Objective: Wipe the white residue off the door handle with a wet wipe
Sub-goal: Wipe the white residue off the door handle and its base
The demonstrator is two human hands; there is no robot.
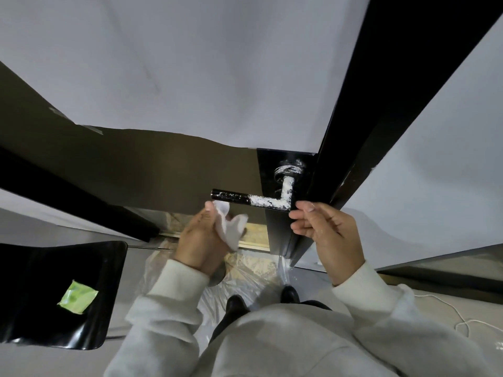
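Note:
A black lever door handle point(234, 197) sticks out leftward from a dark door edge. Its free left end is mostly black, while white residue point(268, 201) coats the right part, the neck and the round rose point(288, 170). My left hand point(202, 235) grips a crumpled white wet wipe point(231, 229) just below the handle's left end, apart from it. My right hand point(324, 229) hovers just right of and below the handle's bend, fingers loosely curled and holding nothing.
A black chair seat point(40, 295) at lower left carries a green wet-wipe pack point(77, 296). Clear plastic sheeting point(253, 273) covers the floor under the door. The black door edge point(353, 131) rises to the right. A white cable point(462, 319) lies at lower right.

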